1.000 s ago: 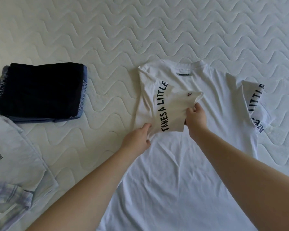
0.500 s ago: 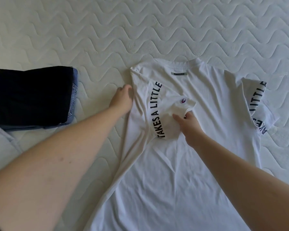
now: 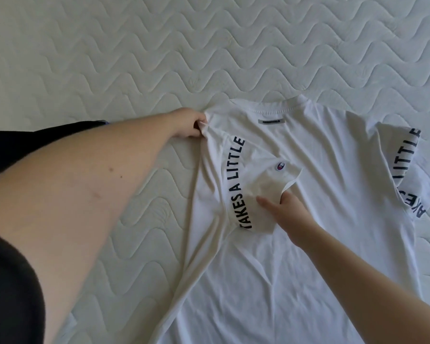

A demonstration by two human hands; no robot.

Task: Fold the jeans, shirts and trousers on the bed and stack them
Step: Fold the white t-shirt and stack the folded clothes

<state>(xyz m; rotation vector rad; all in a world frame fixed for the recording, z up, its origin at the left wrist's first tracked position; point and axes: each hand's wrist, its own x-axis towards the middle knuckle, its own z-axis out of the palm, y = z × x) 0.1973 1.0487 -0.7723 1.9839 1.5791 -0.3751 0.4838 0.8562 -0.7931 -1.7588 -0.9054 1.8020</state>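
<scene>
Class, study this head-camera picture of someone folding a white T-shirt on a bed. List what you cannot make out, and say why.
- T-shirt hem: cut off by the bottom edge.
- Dark folded clothes: mostly hidden behind the left forearm and cut by the left edge.
- Neck label wording: too small to read.
- Right sleeve lettering: partly lost in a fold.
- Right hand fingertips: tucked under the folded left sleeve.

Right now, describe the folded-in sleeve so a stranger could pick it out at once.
On the quilted mattress lies a white T-shirt, collar away from the person. The folded-in sleeve lies on the shirt's back below the collar, under the right hand. Unlike the other sleeve, spread out sideways, it shows a small round logo.
</scene>
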